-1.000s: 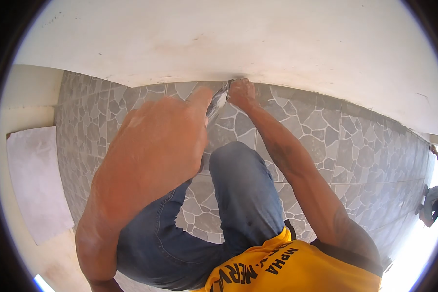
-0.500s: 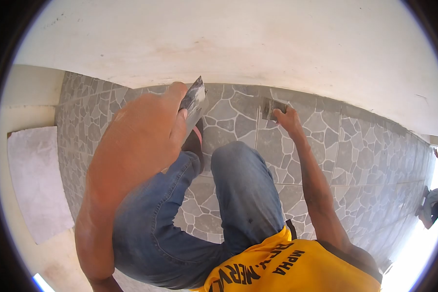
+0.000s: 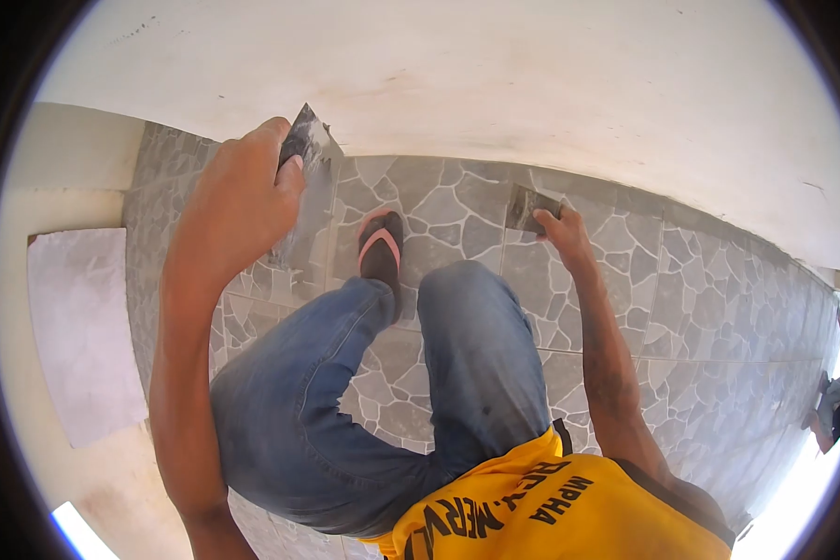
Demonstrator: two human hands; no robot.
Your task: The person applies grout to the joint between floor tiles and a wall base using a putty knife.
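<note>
My left hand is raised at the left, its fingers closed round a wide putty knife. White and dark smears cover the blade, whose upper corner overlaps the foot of the white wall in this view. Farther right, my right hand grips a smaller flat scraper with a grey, smeared blade. This scraper is held over the stone-patterned floor tiles, close to the wall's base. Between the two hands is my foot in a dark flip-flop with a pink strap.
A pale rectangular board lies at the left, by a cream wall. My bent knees in jeans take up the middle. Another person is partly visible at the far right, beside a bright opening.
My left hand has moved left and toward the wall with the putty knife, uncovering the flip-flop. The right hand and its scraper stay in nearly the same place.
</note>
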